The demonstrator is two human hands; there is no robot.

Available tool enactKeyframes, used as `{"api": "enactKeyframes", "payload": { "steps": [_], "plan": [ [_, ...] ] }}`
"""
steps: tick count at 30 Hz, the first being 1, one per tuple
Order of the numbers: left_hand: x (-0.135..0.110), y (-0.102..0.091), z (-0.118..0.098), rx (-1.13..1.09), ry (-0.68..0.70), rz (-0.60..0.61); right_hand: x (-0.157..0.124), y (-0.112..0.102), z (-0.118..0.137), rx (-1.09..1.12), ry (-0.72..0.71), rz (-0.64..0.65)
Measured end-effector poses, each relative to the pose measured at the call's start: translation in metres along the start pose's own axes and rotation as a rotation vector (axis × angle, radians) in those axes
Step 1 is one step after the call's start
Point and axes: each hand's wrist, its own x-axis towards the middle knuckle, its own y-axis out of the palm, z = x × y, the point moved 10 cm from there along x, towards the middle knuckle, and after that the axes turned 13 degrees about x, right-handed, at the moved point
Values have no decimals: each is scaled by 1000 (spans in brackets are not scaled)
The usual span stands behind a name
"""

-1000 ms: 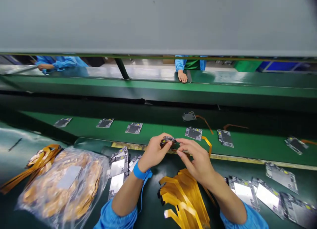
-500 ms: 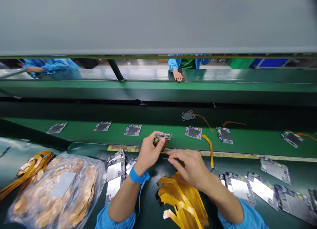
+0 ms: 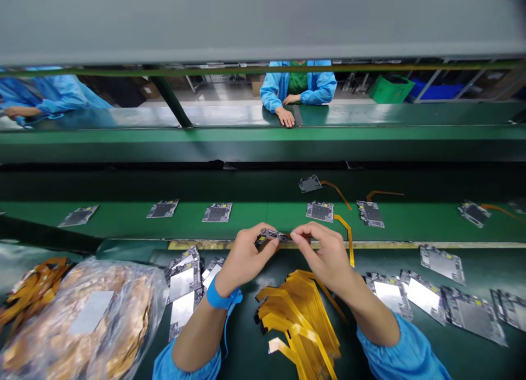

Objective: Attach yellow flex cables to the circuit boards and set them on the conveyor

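Note:
My left hand (image 3: 242, 256), with a blue wrist strap, is closed on a small circuit board (image 3: 271, 237) held on edge above the bench. My right hand (image 3: 322, 254) pinches the board's right end, where an orange flex cable meets it. Just below my hands lies a pile of yellow flex cables (image 3: 299, 319). A stack of circuit boards (image 3: 184, 284) sits left of my left wrist.
A green conveyor belt (image 3: 263, 218) carries several boards, some with orange cables attached (image 3: 322, 211). More boards lie at the right (image 3: 431, 298). A clear bag of cables (image 3: 82, 319) lies at the left. Across the line, people in blue coats (image 3: 298, 86) work.
My right hand has come back up from the cable pile to the board's right end. The camera has tilted, showing more of the people opposite.

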Motion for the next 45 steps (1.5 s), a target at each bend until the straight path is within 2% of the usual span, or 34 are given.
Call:
{"api": "enactKeyframes", "payload": {
  "steps": [8,28,45],
  "plan": [
    [-1,2,-9,45,26,41,1,3,1,7,6,38],
    [0,6,-5,-9,29,114,2,5,0,-69,16,140],
    [1,13,12,51,-34,92,-1,11,-3,-98,49,186]
  ]
}}
